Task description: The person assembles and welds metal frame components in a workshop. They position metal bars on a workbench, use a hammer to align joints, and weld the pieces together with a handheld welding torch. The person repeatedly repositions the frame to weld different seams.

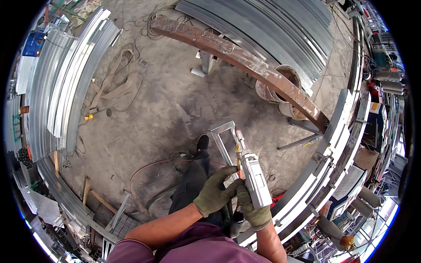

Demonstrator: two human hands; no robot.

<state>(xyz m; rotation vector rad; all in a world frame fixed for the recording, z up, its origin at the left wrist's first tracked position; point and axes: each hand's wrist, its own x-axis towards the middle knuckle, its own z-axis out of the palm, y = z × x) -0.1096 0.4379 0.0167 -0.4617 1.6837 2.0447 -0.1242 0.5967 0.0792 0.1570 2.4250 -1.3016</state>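
Note:
A silver, boxy welding gun [257,182] with a long metal nozzle is held in front of my body, pointing away from me. My right hand [254,211], in a dark green work glove, is closed round its rear part from below. My gloved left hand [217,190] has thumb and fingers pinched toward the thin red line [239,173] that runs beside the gun into a brass fitting [238,151]. Whether the fingertips grip that line is hard to make out. Just past the nozzle stands a bare metal tube frame [223,126].
A rusty steel beam [228,50] crosses ahead, above buckets [267,93]. Stacked metal profiles lie at left [66,83] and far right [280,26]. A long rail [326,153] curves along my right. An orange hose [147,166] and a flat strap [116,81] lie on the floor.

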